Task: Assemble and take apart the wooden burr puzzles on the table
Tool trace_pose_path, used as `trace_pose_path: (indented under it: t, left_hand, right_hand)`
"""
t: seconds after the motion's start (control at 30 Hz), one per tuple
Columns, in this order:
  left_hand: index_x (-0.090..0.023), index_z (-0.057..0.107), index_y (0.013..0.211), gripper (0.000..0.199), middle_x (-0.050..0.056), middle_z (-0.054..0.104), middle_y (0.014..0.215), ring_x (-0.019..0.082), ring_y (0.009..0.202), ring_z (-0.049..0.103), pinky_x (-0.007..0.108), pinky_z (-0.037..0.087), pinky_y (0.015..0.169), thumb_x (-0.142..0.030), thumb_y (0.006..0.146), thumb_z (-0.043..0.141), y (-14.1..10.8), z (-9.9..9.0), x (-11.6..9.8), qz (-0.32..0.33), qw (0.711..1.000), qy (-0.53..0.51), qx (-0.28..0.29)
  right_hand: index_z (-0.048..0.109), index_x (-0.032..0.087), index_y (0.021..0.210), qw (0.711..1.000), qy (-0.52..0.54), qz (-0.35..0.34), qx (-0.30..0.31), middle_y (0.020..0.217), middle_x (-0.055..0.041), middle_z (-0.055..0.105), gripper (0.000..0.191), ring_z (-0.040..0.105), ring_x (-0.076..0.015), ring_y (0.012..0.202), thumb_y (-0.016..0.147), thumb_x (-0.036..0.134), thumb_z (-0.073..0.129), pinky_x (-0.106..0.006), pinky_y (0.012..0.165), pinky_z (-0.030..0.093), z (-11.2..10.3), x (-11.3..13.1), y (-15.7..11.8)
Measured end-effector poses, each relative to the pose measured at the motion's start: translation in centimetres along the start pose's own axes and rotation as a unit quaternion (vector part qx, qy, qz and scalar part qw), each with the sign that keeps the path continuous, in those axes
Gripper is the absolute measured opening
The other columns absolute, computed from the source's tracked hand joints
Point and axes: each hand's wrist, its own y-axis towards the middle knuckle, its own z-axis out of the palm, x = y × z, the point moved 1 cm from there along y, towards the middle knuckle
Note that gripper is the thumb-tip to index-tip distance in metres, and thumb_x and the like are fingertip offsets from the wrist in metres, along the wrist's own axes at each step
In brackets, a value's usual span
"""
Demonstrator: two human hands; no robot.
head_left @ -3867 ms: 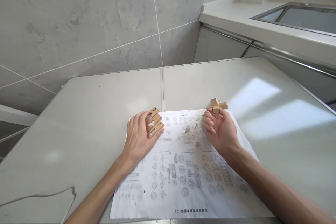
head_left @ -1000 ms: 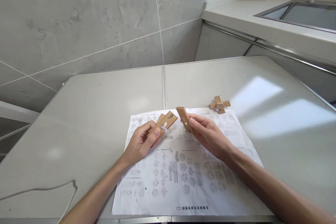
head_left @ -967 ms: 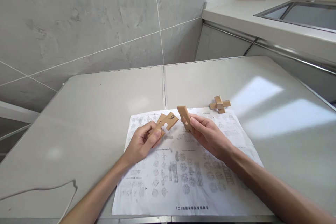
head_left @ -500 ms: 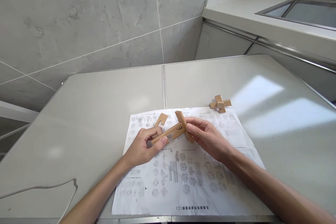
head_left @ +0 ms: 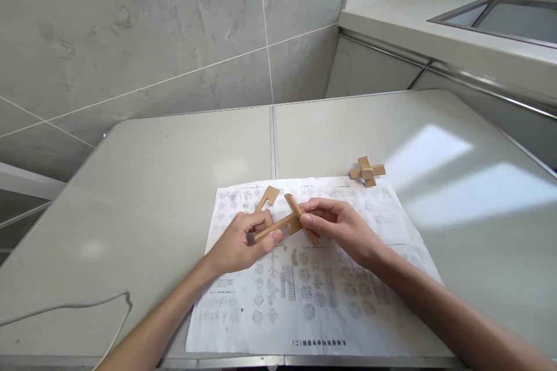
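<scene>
A flat notched wooden piece (head_left: 278, 225) is held above the printed sheet, sloping up toward the right, and its far end meets a crossing wooden piece (head_left: 295, 207), which leans across it; whether the one passes into the other's slot cannot be told. The left hand (head_left: 243, 246) pinches the notched wooden piece between thumb and fingers, and a second notched piece (head_left: 271, 194) juts out beyond its fingers, pointing away from the person. The right hand (head_left: 348, 229) grips the crossing wooden piece between thumb and curled forefinger. Beneath both hands lies the printed sheet (head_left: 243, 339), creased, covered with small diagrams and a heading along the near edge. At its far edge, to the right, sits a cross-shaped wooden assembly (head_left: 367, 172). All this is on a pale, glossy table (head_left: 183, 185) with a seam down the middle; a thin cord (head_left: 65, 305) bends across its near left part, and a grey tiled wall (head_left: 152, 23) stands behind, a white counter (head_left: 391, 17) to the right
</scene>
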Motion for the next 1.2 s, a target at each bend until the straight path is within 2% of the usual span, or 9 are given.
trace_pose_path:
  t: [0.2, 0.37, 0.5, 0.77, 0.9, 1.03, 1.2]
  left_hand:
    - [-0.021, 0.048, 0.072, 0.039, -0.009, 0.039, 0.057, 0.008, 0.048, 0.033, 0.024, 0.024, 0.049, -0.044, 0.100, 0.062, 0.0, 0.2, 0.4, -0.015, 1.000, -0.004, 0.011]
    - [-0.021, 0.053, 0.076, 0.043, -0.008, 0.044, 0.058, 0.008, 0.048, 0.036, 0.023, 0.026, 0.048, -0.054, 0.102, 0.060, 0.1, 0.1, 0.6, -0.034, 0.999, -0.016, 0.008]
    - [-0.020, 0.055, 0.076, 0.049, -0.006, 0.049, 0.058, 0.009, 0.049, 0.043, 0.023, 0.033, 0.050, -0.057, 0.107, 0.050, 0.2, 0.1, 0.4, -0.040, 0.999, -0.012, 0.015]
    - [-0.018, 0.057, 0.080, 0.047, -0.006, 0.048, 0.061, 0.009, 0.052, 0.044, 0.024, 0.037, 0.053, -0.052, 0.111, 0.045, 0.1, 0.3, 0.2, -0.019, 1.000, 0.004, 0.015]
    - [-0.018, 0.058, 0.085, 0.047, -0.006, 0.048, 0.063, 0.008, 0.051, 0.041, 0.024, 0.037, 0.052, -0.053, 0.112, 0.044, 0.2, 0.7, 0.3, -0.012, 1.000, -0.020, -0.001]
    - [-0.019, 0.057, 0.088, 0.045, -0.008, 0.046, 0.058, 0.008, 0.049, 0.040, 0.024, 0.039, 0.053, -0.052, 0.113, 0.041, 0.2, 1.2, 0.5, -0.007, 0.999, -0.048, -0.008]
    - [-0.019, 0.056, 0.086, 0.046, -0.007, 0.047, 0.056, 0.009, 0.049, 0.043, 0.023, 0.041, 0.051, -0.053, 0.113, 0.043, 0.2, 1.6, 0.7, -0.005, 0.998, -0.065, -0.005]
  right_hand:
    - [0.078, 0.023, 0.103, 0.998, 0.006, 0.013, 0.053, 0.071, 0.0026, 0.061, 0.026, 0.053, -0.0144, 0.064, 0.096, 0.048, 0.078, -0.031, 0.064, 0.048, 0.5, 0.1, -0.2]
    - [0.079, 0.023, 0.104, 1.000, -0.015, 0.003, 0.014, 0.070, 0.0017, 0.062, 0.029, 0.053, -0.0147, 0.063, 0.096, 0.051, 0.079, -0.030, 0.062, 0.047, 0.4, 0.4, -0.3]
    - [0.080, 0.022, 0.105, 0.999, -0.018, -0.008, -0.037, 0.078, -0.0004, 0.065, 0.030, 0.054, -0.0143, 0.067, 0.095, 0.051, 0.080, -0.029, 0.063, 0.046, 0.0, 0.1, -0.3]
    - [0.078, 0.021, 0.103, 0.999, -0.037, -0.020, 0.001, 0.068, 0.0023, 0.059, 0.031, 0.050, -0.0130, 0.063, 0.100, 0.052, 0.075, -0.028, 0.061, 0.041, -0.2, 0.1, -0.3]
    - [0.071, 0.021, 0.091, 0.996, -0.074, -0.049, -0.021, 0.069, 0.0019, 0.055, 0.040, 0.049, -0.0136, 0.062, 0.106, 0.057, 0.062, -0.029, 0.058, 0.040, 0.6, 0.0, -0.3]
    - [0.058, 0.022, 0.083, 0.996, -0.066, -0.052, -0.005, 0.072, -0.0001, 0.060, 0.050, 0.047, -0.0124, 0.057, 0.110, 0.063, 0.047, -0.030, 0.057, 0.043, 1.4, -0.5, -0.4]
    - [0.049, 0.023, 0.079, 0.999, -0.019, -0.026, 0.000, 0.065, 0.0061, 0.039, 0.052, 0.032, -0.0096, 0.051, 0.107, 0.067, 0.052, -0.026, 0.045, 0.029, 1.5, -0.7, -0.4]
